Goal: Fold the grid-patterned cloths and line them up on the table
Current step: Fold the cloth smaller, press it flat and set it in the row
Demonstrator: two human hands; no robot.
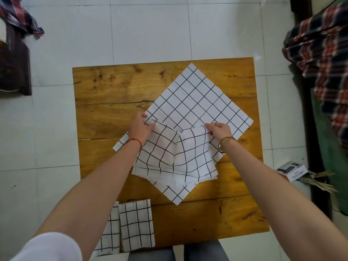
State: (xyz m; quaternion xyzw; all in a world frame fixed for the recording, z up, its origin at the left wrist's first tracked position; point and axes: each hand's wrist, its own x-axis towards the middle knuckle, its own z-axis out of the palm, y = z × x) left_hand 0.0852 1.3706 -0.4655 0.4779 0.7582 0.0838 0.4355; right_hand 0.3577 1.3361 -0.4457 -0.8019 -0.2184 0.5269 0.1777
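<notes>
Wooden counter (113,95) | grid-patterned cloth (197,102) spread diagonally at centre | left hand (140,128) and right hand (219,129) each pinch its raised near fold | two folded cloths (136,225) side by side at near-left edge

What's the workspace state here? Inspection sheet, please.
Surface: brown wooden plank table, on white floor tiles.
Job's things: white black-grid cloth lifted by both hands; flat spread grid cloth lying diagonally beneath; two folded grid cloths side by side at the near left edge.
Clutter: nothing seen on the table.
Grippers: left hand and right hand each pinch a top corner with the fingers.
Cables: nothing seen.
Surroundings: small white cardboard box on the floor, right; red plaid fabric at right and upper left.
</notes>
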